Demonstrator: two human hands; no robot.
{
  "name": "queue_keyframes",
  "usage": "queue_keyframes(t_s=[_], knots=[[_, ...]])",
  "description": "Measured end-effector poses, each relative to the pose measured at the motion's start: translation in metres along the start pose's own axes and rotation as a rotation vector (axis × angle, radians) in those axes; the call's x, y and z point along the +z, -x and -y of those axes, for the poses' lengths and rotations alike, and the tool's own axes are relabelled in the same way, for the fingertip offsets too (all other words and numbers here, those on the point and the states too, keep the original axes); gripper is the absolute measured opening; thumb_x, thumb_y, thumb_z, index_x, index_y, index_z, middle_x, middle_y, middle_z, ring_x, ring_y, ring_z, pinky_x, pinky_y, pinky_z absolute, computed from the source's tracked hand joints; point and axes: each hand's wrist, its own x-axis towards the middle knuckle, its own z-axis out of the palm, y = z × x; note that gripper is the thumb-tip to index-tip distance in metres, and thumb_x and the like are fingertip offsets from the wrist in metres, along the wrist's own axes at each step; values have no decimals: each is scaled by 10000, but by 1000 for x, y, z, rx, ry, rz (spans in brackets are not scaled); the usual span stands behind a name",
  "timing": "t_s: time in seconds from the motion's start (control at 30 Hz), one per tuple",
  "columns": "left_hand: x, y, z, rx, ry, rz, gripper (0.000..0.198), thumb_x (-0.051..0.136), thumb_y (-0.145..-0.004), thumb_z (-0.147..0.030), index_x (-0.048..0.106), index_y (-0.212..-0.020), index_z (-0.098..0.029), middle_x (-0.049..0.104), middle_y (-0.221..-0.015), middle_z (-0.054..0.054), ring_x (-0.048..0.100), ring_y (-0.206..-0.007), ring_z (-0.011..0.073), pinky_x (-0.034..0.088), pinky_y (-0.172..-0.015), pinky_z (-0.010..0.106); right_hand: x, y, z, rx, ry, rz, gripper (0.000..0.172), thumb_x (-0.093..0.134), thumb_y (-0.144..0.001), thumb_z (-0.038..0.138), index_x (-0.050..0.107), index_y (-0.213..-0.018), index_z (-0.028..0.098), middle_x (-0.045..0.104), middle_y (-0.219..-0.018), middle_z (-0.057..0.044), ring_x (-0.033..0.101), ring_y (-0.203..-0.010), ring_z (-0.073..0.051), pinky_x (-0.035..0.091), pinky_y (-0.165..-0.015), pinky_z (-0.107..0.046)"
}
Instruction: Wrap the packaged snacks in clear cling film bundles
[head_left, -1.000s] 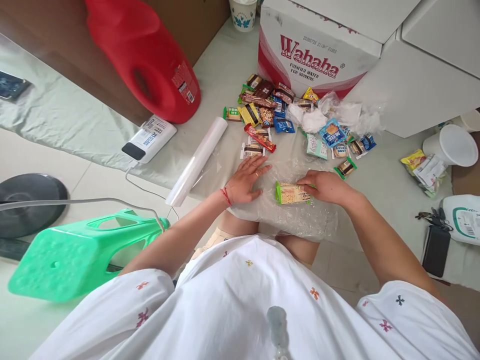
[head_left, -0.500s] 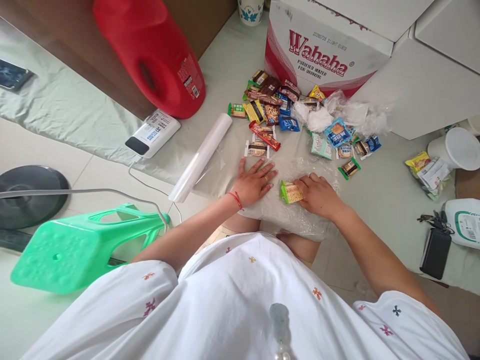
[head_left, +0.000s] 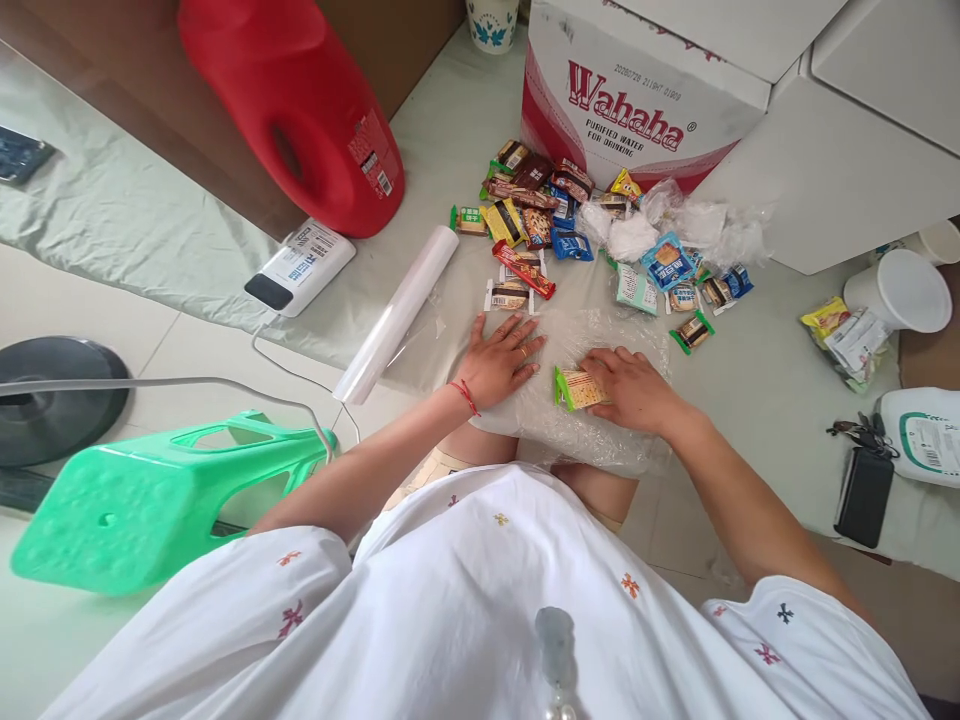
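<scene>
A sheet of clear plastic film (head_left: 600, 335) lies wrinkled at the near edge of the cloth-covered table, partly over my lap. My left hand (head_left: 496, 365), with a red cord on the wrist, presses flat on the film, fingers spread. A green-ended biscuit packet (head_left: 577, 388) rests on the film. My right hand (head_left: 634, 388) covers its right end, fingers bent over it. Beyond my left fingertips lie a pale biscuit packet (head_left: 509, 295) and a red wrapped bar (head_left: 525, 270). The white film roll (head_left: 397, 312) lies slanted left of my left hand.
Several wrapped snacks (head_left: 536, 225) and crumpled clear plastic (head_left: 720, 235) lie before a Wahaha carton (head_left: 630, 110). At left are a red jug (head_left: 300, 120), a white power bank (head_left: 304, 268) and a green stool (head_left: 150, 500). A black case with keys (head_left: 864, 497) sits at right.
The whole view has shifted slightly left. My right fingers lie a little flatter on the biscuit packet; the packet and my left hand keep nearly the same places on the film.
</scene>
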Motion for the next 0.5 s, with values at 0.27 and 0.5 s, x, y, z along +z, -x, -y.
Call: queue_keyframes(t_s=[0.27, 0.5], knots=[[-7, -23, -15, -73, 20, -184, 519, 410, -1059, -411, 565, -1504, -192, 510, -1603, 145, 505, -1349, 351, 398, -1071, 529, -14, -40, -41, 182, -45, -165, 549, 436, -1020, 296, 481, -1562, 217, 512, -1596, -103, 612, -1294, -323, 547, -959, -433], [-10, -63, -26, 11, -61, -10, 447, 410, -1007, -244, 655, -1371, -158, 710, -1176, 168, 552, -1158, 359, 383, -986, 536, -22, -53, -47, 206, 80, -94, 530, 512, -995, 302, 543, -1513, 197, 596, -1446, -166, 676, -1112, -331, 541, -839, -405]])
